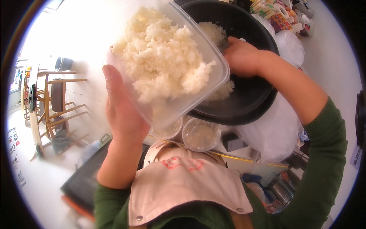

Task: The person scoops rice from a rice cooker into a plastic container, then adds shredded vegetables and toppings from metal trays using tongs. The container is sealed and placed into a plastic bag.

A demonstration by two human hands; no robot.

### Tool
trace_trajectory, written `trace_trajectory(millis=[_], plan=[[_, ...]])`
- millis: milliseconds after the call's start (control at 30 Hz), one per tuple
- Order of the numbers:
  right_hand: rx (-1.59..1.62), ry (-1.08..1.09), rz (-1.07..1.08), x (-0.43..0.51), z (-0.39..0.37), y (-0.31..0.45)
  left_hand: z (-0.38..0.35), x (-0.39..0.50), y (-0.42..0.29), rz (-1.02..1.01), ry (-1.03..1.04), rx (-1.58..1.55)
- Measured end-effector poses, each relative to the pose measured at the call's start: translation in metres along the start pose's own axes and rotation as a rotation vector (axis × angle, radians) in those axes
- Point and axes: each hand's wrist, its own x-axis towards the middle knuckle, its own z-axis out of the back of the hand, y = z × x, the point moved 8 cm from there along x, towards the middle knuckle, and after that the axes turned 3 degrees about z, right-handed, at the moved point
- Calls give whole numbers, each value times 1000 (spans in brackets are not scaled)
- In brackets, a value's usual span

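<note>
My left hand [123, 106] holds a translucent plastic container [210, 64] heaped with cooked white rice [163, 54], its thumb along the outer wall. The container is raised and overlaps the left part of a large black pan [246, 94]. Inside the pan, clumps of rice [213, 31] lie near my right hand [243, 58]. The fingertips of my right hand are partly hidden by the container's rim, and a bit of something pale shows beside its knuckles; what it grips cannot be made out.
Round clear containers with film-like covers [201, 134] stand between the pan and my apron. A dark box [234, 141] and white plastic bags [271, 128] are at the right. Packaged goods [281, 21] lie at the upper right. Wooden chairs [57, 97] stand at the left.
</note>
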Motion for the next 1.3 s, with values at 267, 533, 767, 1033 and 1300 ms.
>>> trace_trajectory(millis=[267, 533, 767, 1033, 1300], plan=[[21, -89, 27, 20, -4, 3, -1, 1, 0, 9, -29, -50], [89, 3, 42, 6, 9, 6, -9, -3, -3, 11, 53, -2], [140, 144, 52, -10, 36, 6, -3, -1, 1, 45, 38, -39], [219, -188, -60, -81, 99, -26, 5, -16, -20, -55, -7, -7], [788, -481, -345, -173, 181, -27, -15, -15, -21, 33, 38, 3]])
